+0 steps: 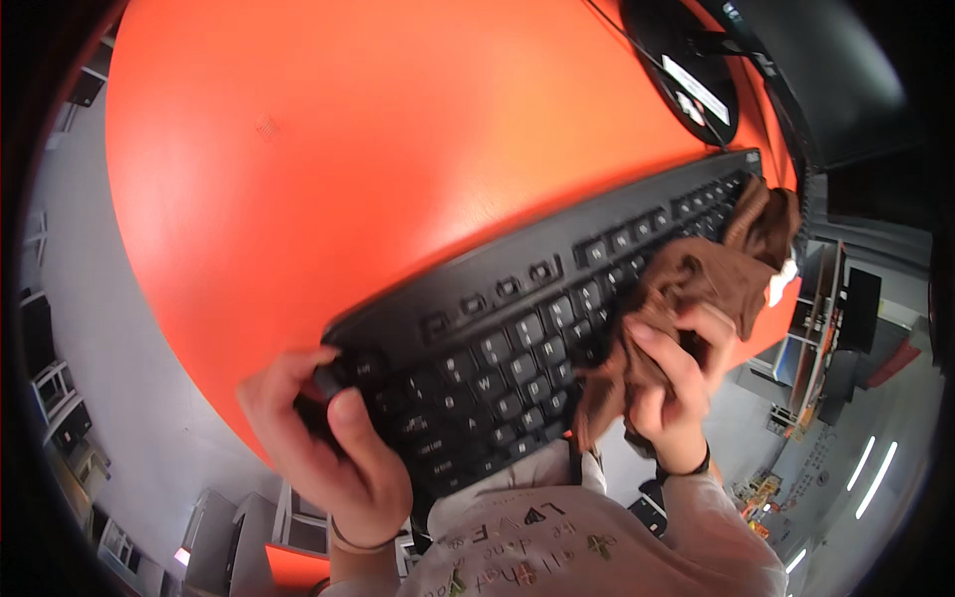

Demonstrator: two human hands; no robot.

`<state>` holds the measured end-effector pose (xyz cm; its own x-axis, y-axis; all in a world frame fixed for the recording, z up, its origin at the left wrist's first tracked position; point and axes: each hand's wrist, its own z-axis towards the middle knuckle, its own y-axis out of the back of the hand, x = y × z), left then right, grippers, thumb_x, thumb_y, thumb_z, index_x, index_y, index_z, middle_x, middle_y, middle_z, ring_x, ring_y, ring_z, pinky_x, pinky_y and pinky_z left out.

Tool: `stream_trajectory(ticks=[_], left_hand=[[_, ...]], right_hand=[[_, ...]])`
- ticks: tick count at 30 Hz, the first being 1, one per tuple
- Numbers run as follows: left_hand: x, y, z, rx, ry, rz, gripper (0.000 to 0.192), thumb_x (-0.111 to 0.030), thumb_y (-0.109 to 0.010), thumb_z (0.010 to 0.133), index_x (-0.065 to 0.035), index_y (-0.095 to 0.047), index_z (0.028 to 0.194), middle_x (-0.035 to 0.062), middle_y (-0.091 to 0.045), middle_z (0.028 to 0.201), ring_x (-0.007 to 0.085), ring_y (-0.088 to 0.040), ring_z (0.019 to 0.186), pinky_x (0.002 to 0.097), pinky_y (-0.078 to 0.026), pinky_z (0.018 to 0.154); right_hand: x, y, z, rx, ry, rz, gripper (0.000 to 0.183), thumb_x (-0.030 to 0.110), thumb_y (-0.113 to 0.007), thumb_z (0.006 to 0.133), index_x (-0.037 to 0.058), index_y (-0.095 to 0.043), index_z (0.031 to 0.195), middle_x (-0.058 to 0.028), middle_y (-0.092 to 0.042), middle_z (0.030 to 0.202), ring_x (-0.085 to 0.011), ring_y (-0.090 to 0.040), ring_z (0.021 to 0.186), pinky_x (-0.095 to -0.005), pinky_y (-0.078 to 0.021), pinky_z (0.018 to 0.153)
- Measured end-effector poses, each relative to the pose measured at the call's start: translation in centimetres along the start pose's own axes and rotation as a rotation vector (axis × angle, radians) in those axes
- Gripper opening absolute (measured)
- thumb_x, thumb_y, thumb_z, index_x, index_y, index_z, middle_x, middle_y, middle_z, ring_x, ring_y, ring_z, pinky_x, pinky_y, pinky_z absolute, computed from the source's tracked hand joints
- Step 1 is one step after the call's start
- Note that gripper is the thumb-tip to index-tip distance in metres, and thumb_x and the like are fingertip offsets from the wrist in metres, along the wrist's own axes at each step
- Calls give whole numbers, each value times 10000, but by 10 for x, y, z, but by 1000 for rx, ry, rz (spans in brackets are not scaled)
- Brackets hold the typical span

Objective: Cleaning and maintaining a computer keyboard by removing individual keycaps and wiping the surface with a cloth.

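Observation:
A black computer keyboard [515, 336] lies slantwise before me, its near left end in my left hand [336, 440]. The thumb and fingers of that hand close on the keyboard's upper left corner. My right hand [679, 373] grips a crumpled brown cloth [701, 276], which lies over the keyboard's right part and hides many of its keys. One fold of the cloth hangs down past the keyboard's near edge. The function keys left of the cloth look blurred. A dark band is around my right wrist and a thin one around my left.
An orange table [313, 186] with a curved edge bears the round black base [683, 74] of a monitor [843, 82] at the upper right. A cable runs past the base. White material [782, 283] lies beyond the cloth. Shelves [813, 336] stand further right.

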<state>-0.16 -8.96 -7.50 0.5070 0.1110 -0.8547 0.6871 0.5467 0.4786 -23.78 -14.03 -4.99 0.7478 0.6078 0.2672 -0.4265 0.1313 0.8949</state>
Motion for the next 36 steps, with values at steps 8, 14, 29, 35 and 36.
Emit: stream_trajectory(ticks=[8,14,29,35,36], left_hand=[[-4,-9,-9,-130,195,11,382,-319,-308,928,37,-440,891,97,-399,833,189,-376,770,302,-308,724],[-6,-11,-6,-130,190,-9,393,-354,-312,937,12,-444,878,53,-380,829,121,-345,700,247,-281,637],[0,-25,-4,-311,182,-277,352,-292,-311,978,-57,-442,752,-29,-360,657,43,-299,579,194,-219,531],[3,-11,-1,-363,174,-189,466,-318,-343,982,-82,-366,580,-50,-301,546,44,-252,505,219,-182,471],[6,-9,1,-352,189,-180,485,-332,-347,981,-86,-344,562,-49,-299,541,45,-257,504,222,-183,469]], right_hand=[[-15,-4,-38,-146,-173,219,280,168,-519,743,26,-478,981,-176,-481,996,-301,-468,943,-444,-360,873],[-24,-7,-38,-143,-108,252,199,88,-492,710,47,-488,904,-173,-477,1012,-300,-481,924,-438,-393,833],[-21,4,-21,-96,-82,296,581,208,-836,484,129,-613,1015,-121,-442,1070,-276,-469,928,-377,-405,781],[-23,-5,-28,-165,65,365,364,34,-781,564,77,-605,881,-117,-476,1029,-297,-501,927,-387,-417,784],[-23,-9,-29,-208,76,412,321,-7,-755,579,70,-603,851,-106,-489,999,-293,-512,901,-376,-421,771]])
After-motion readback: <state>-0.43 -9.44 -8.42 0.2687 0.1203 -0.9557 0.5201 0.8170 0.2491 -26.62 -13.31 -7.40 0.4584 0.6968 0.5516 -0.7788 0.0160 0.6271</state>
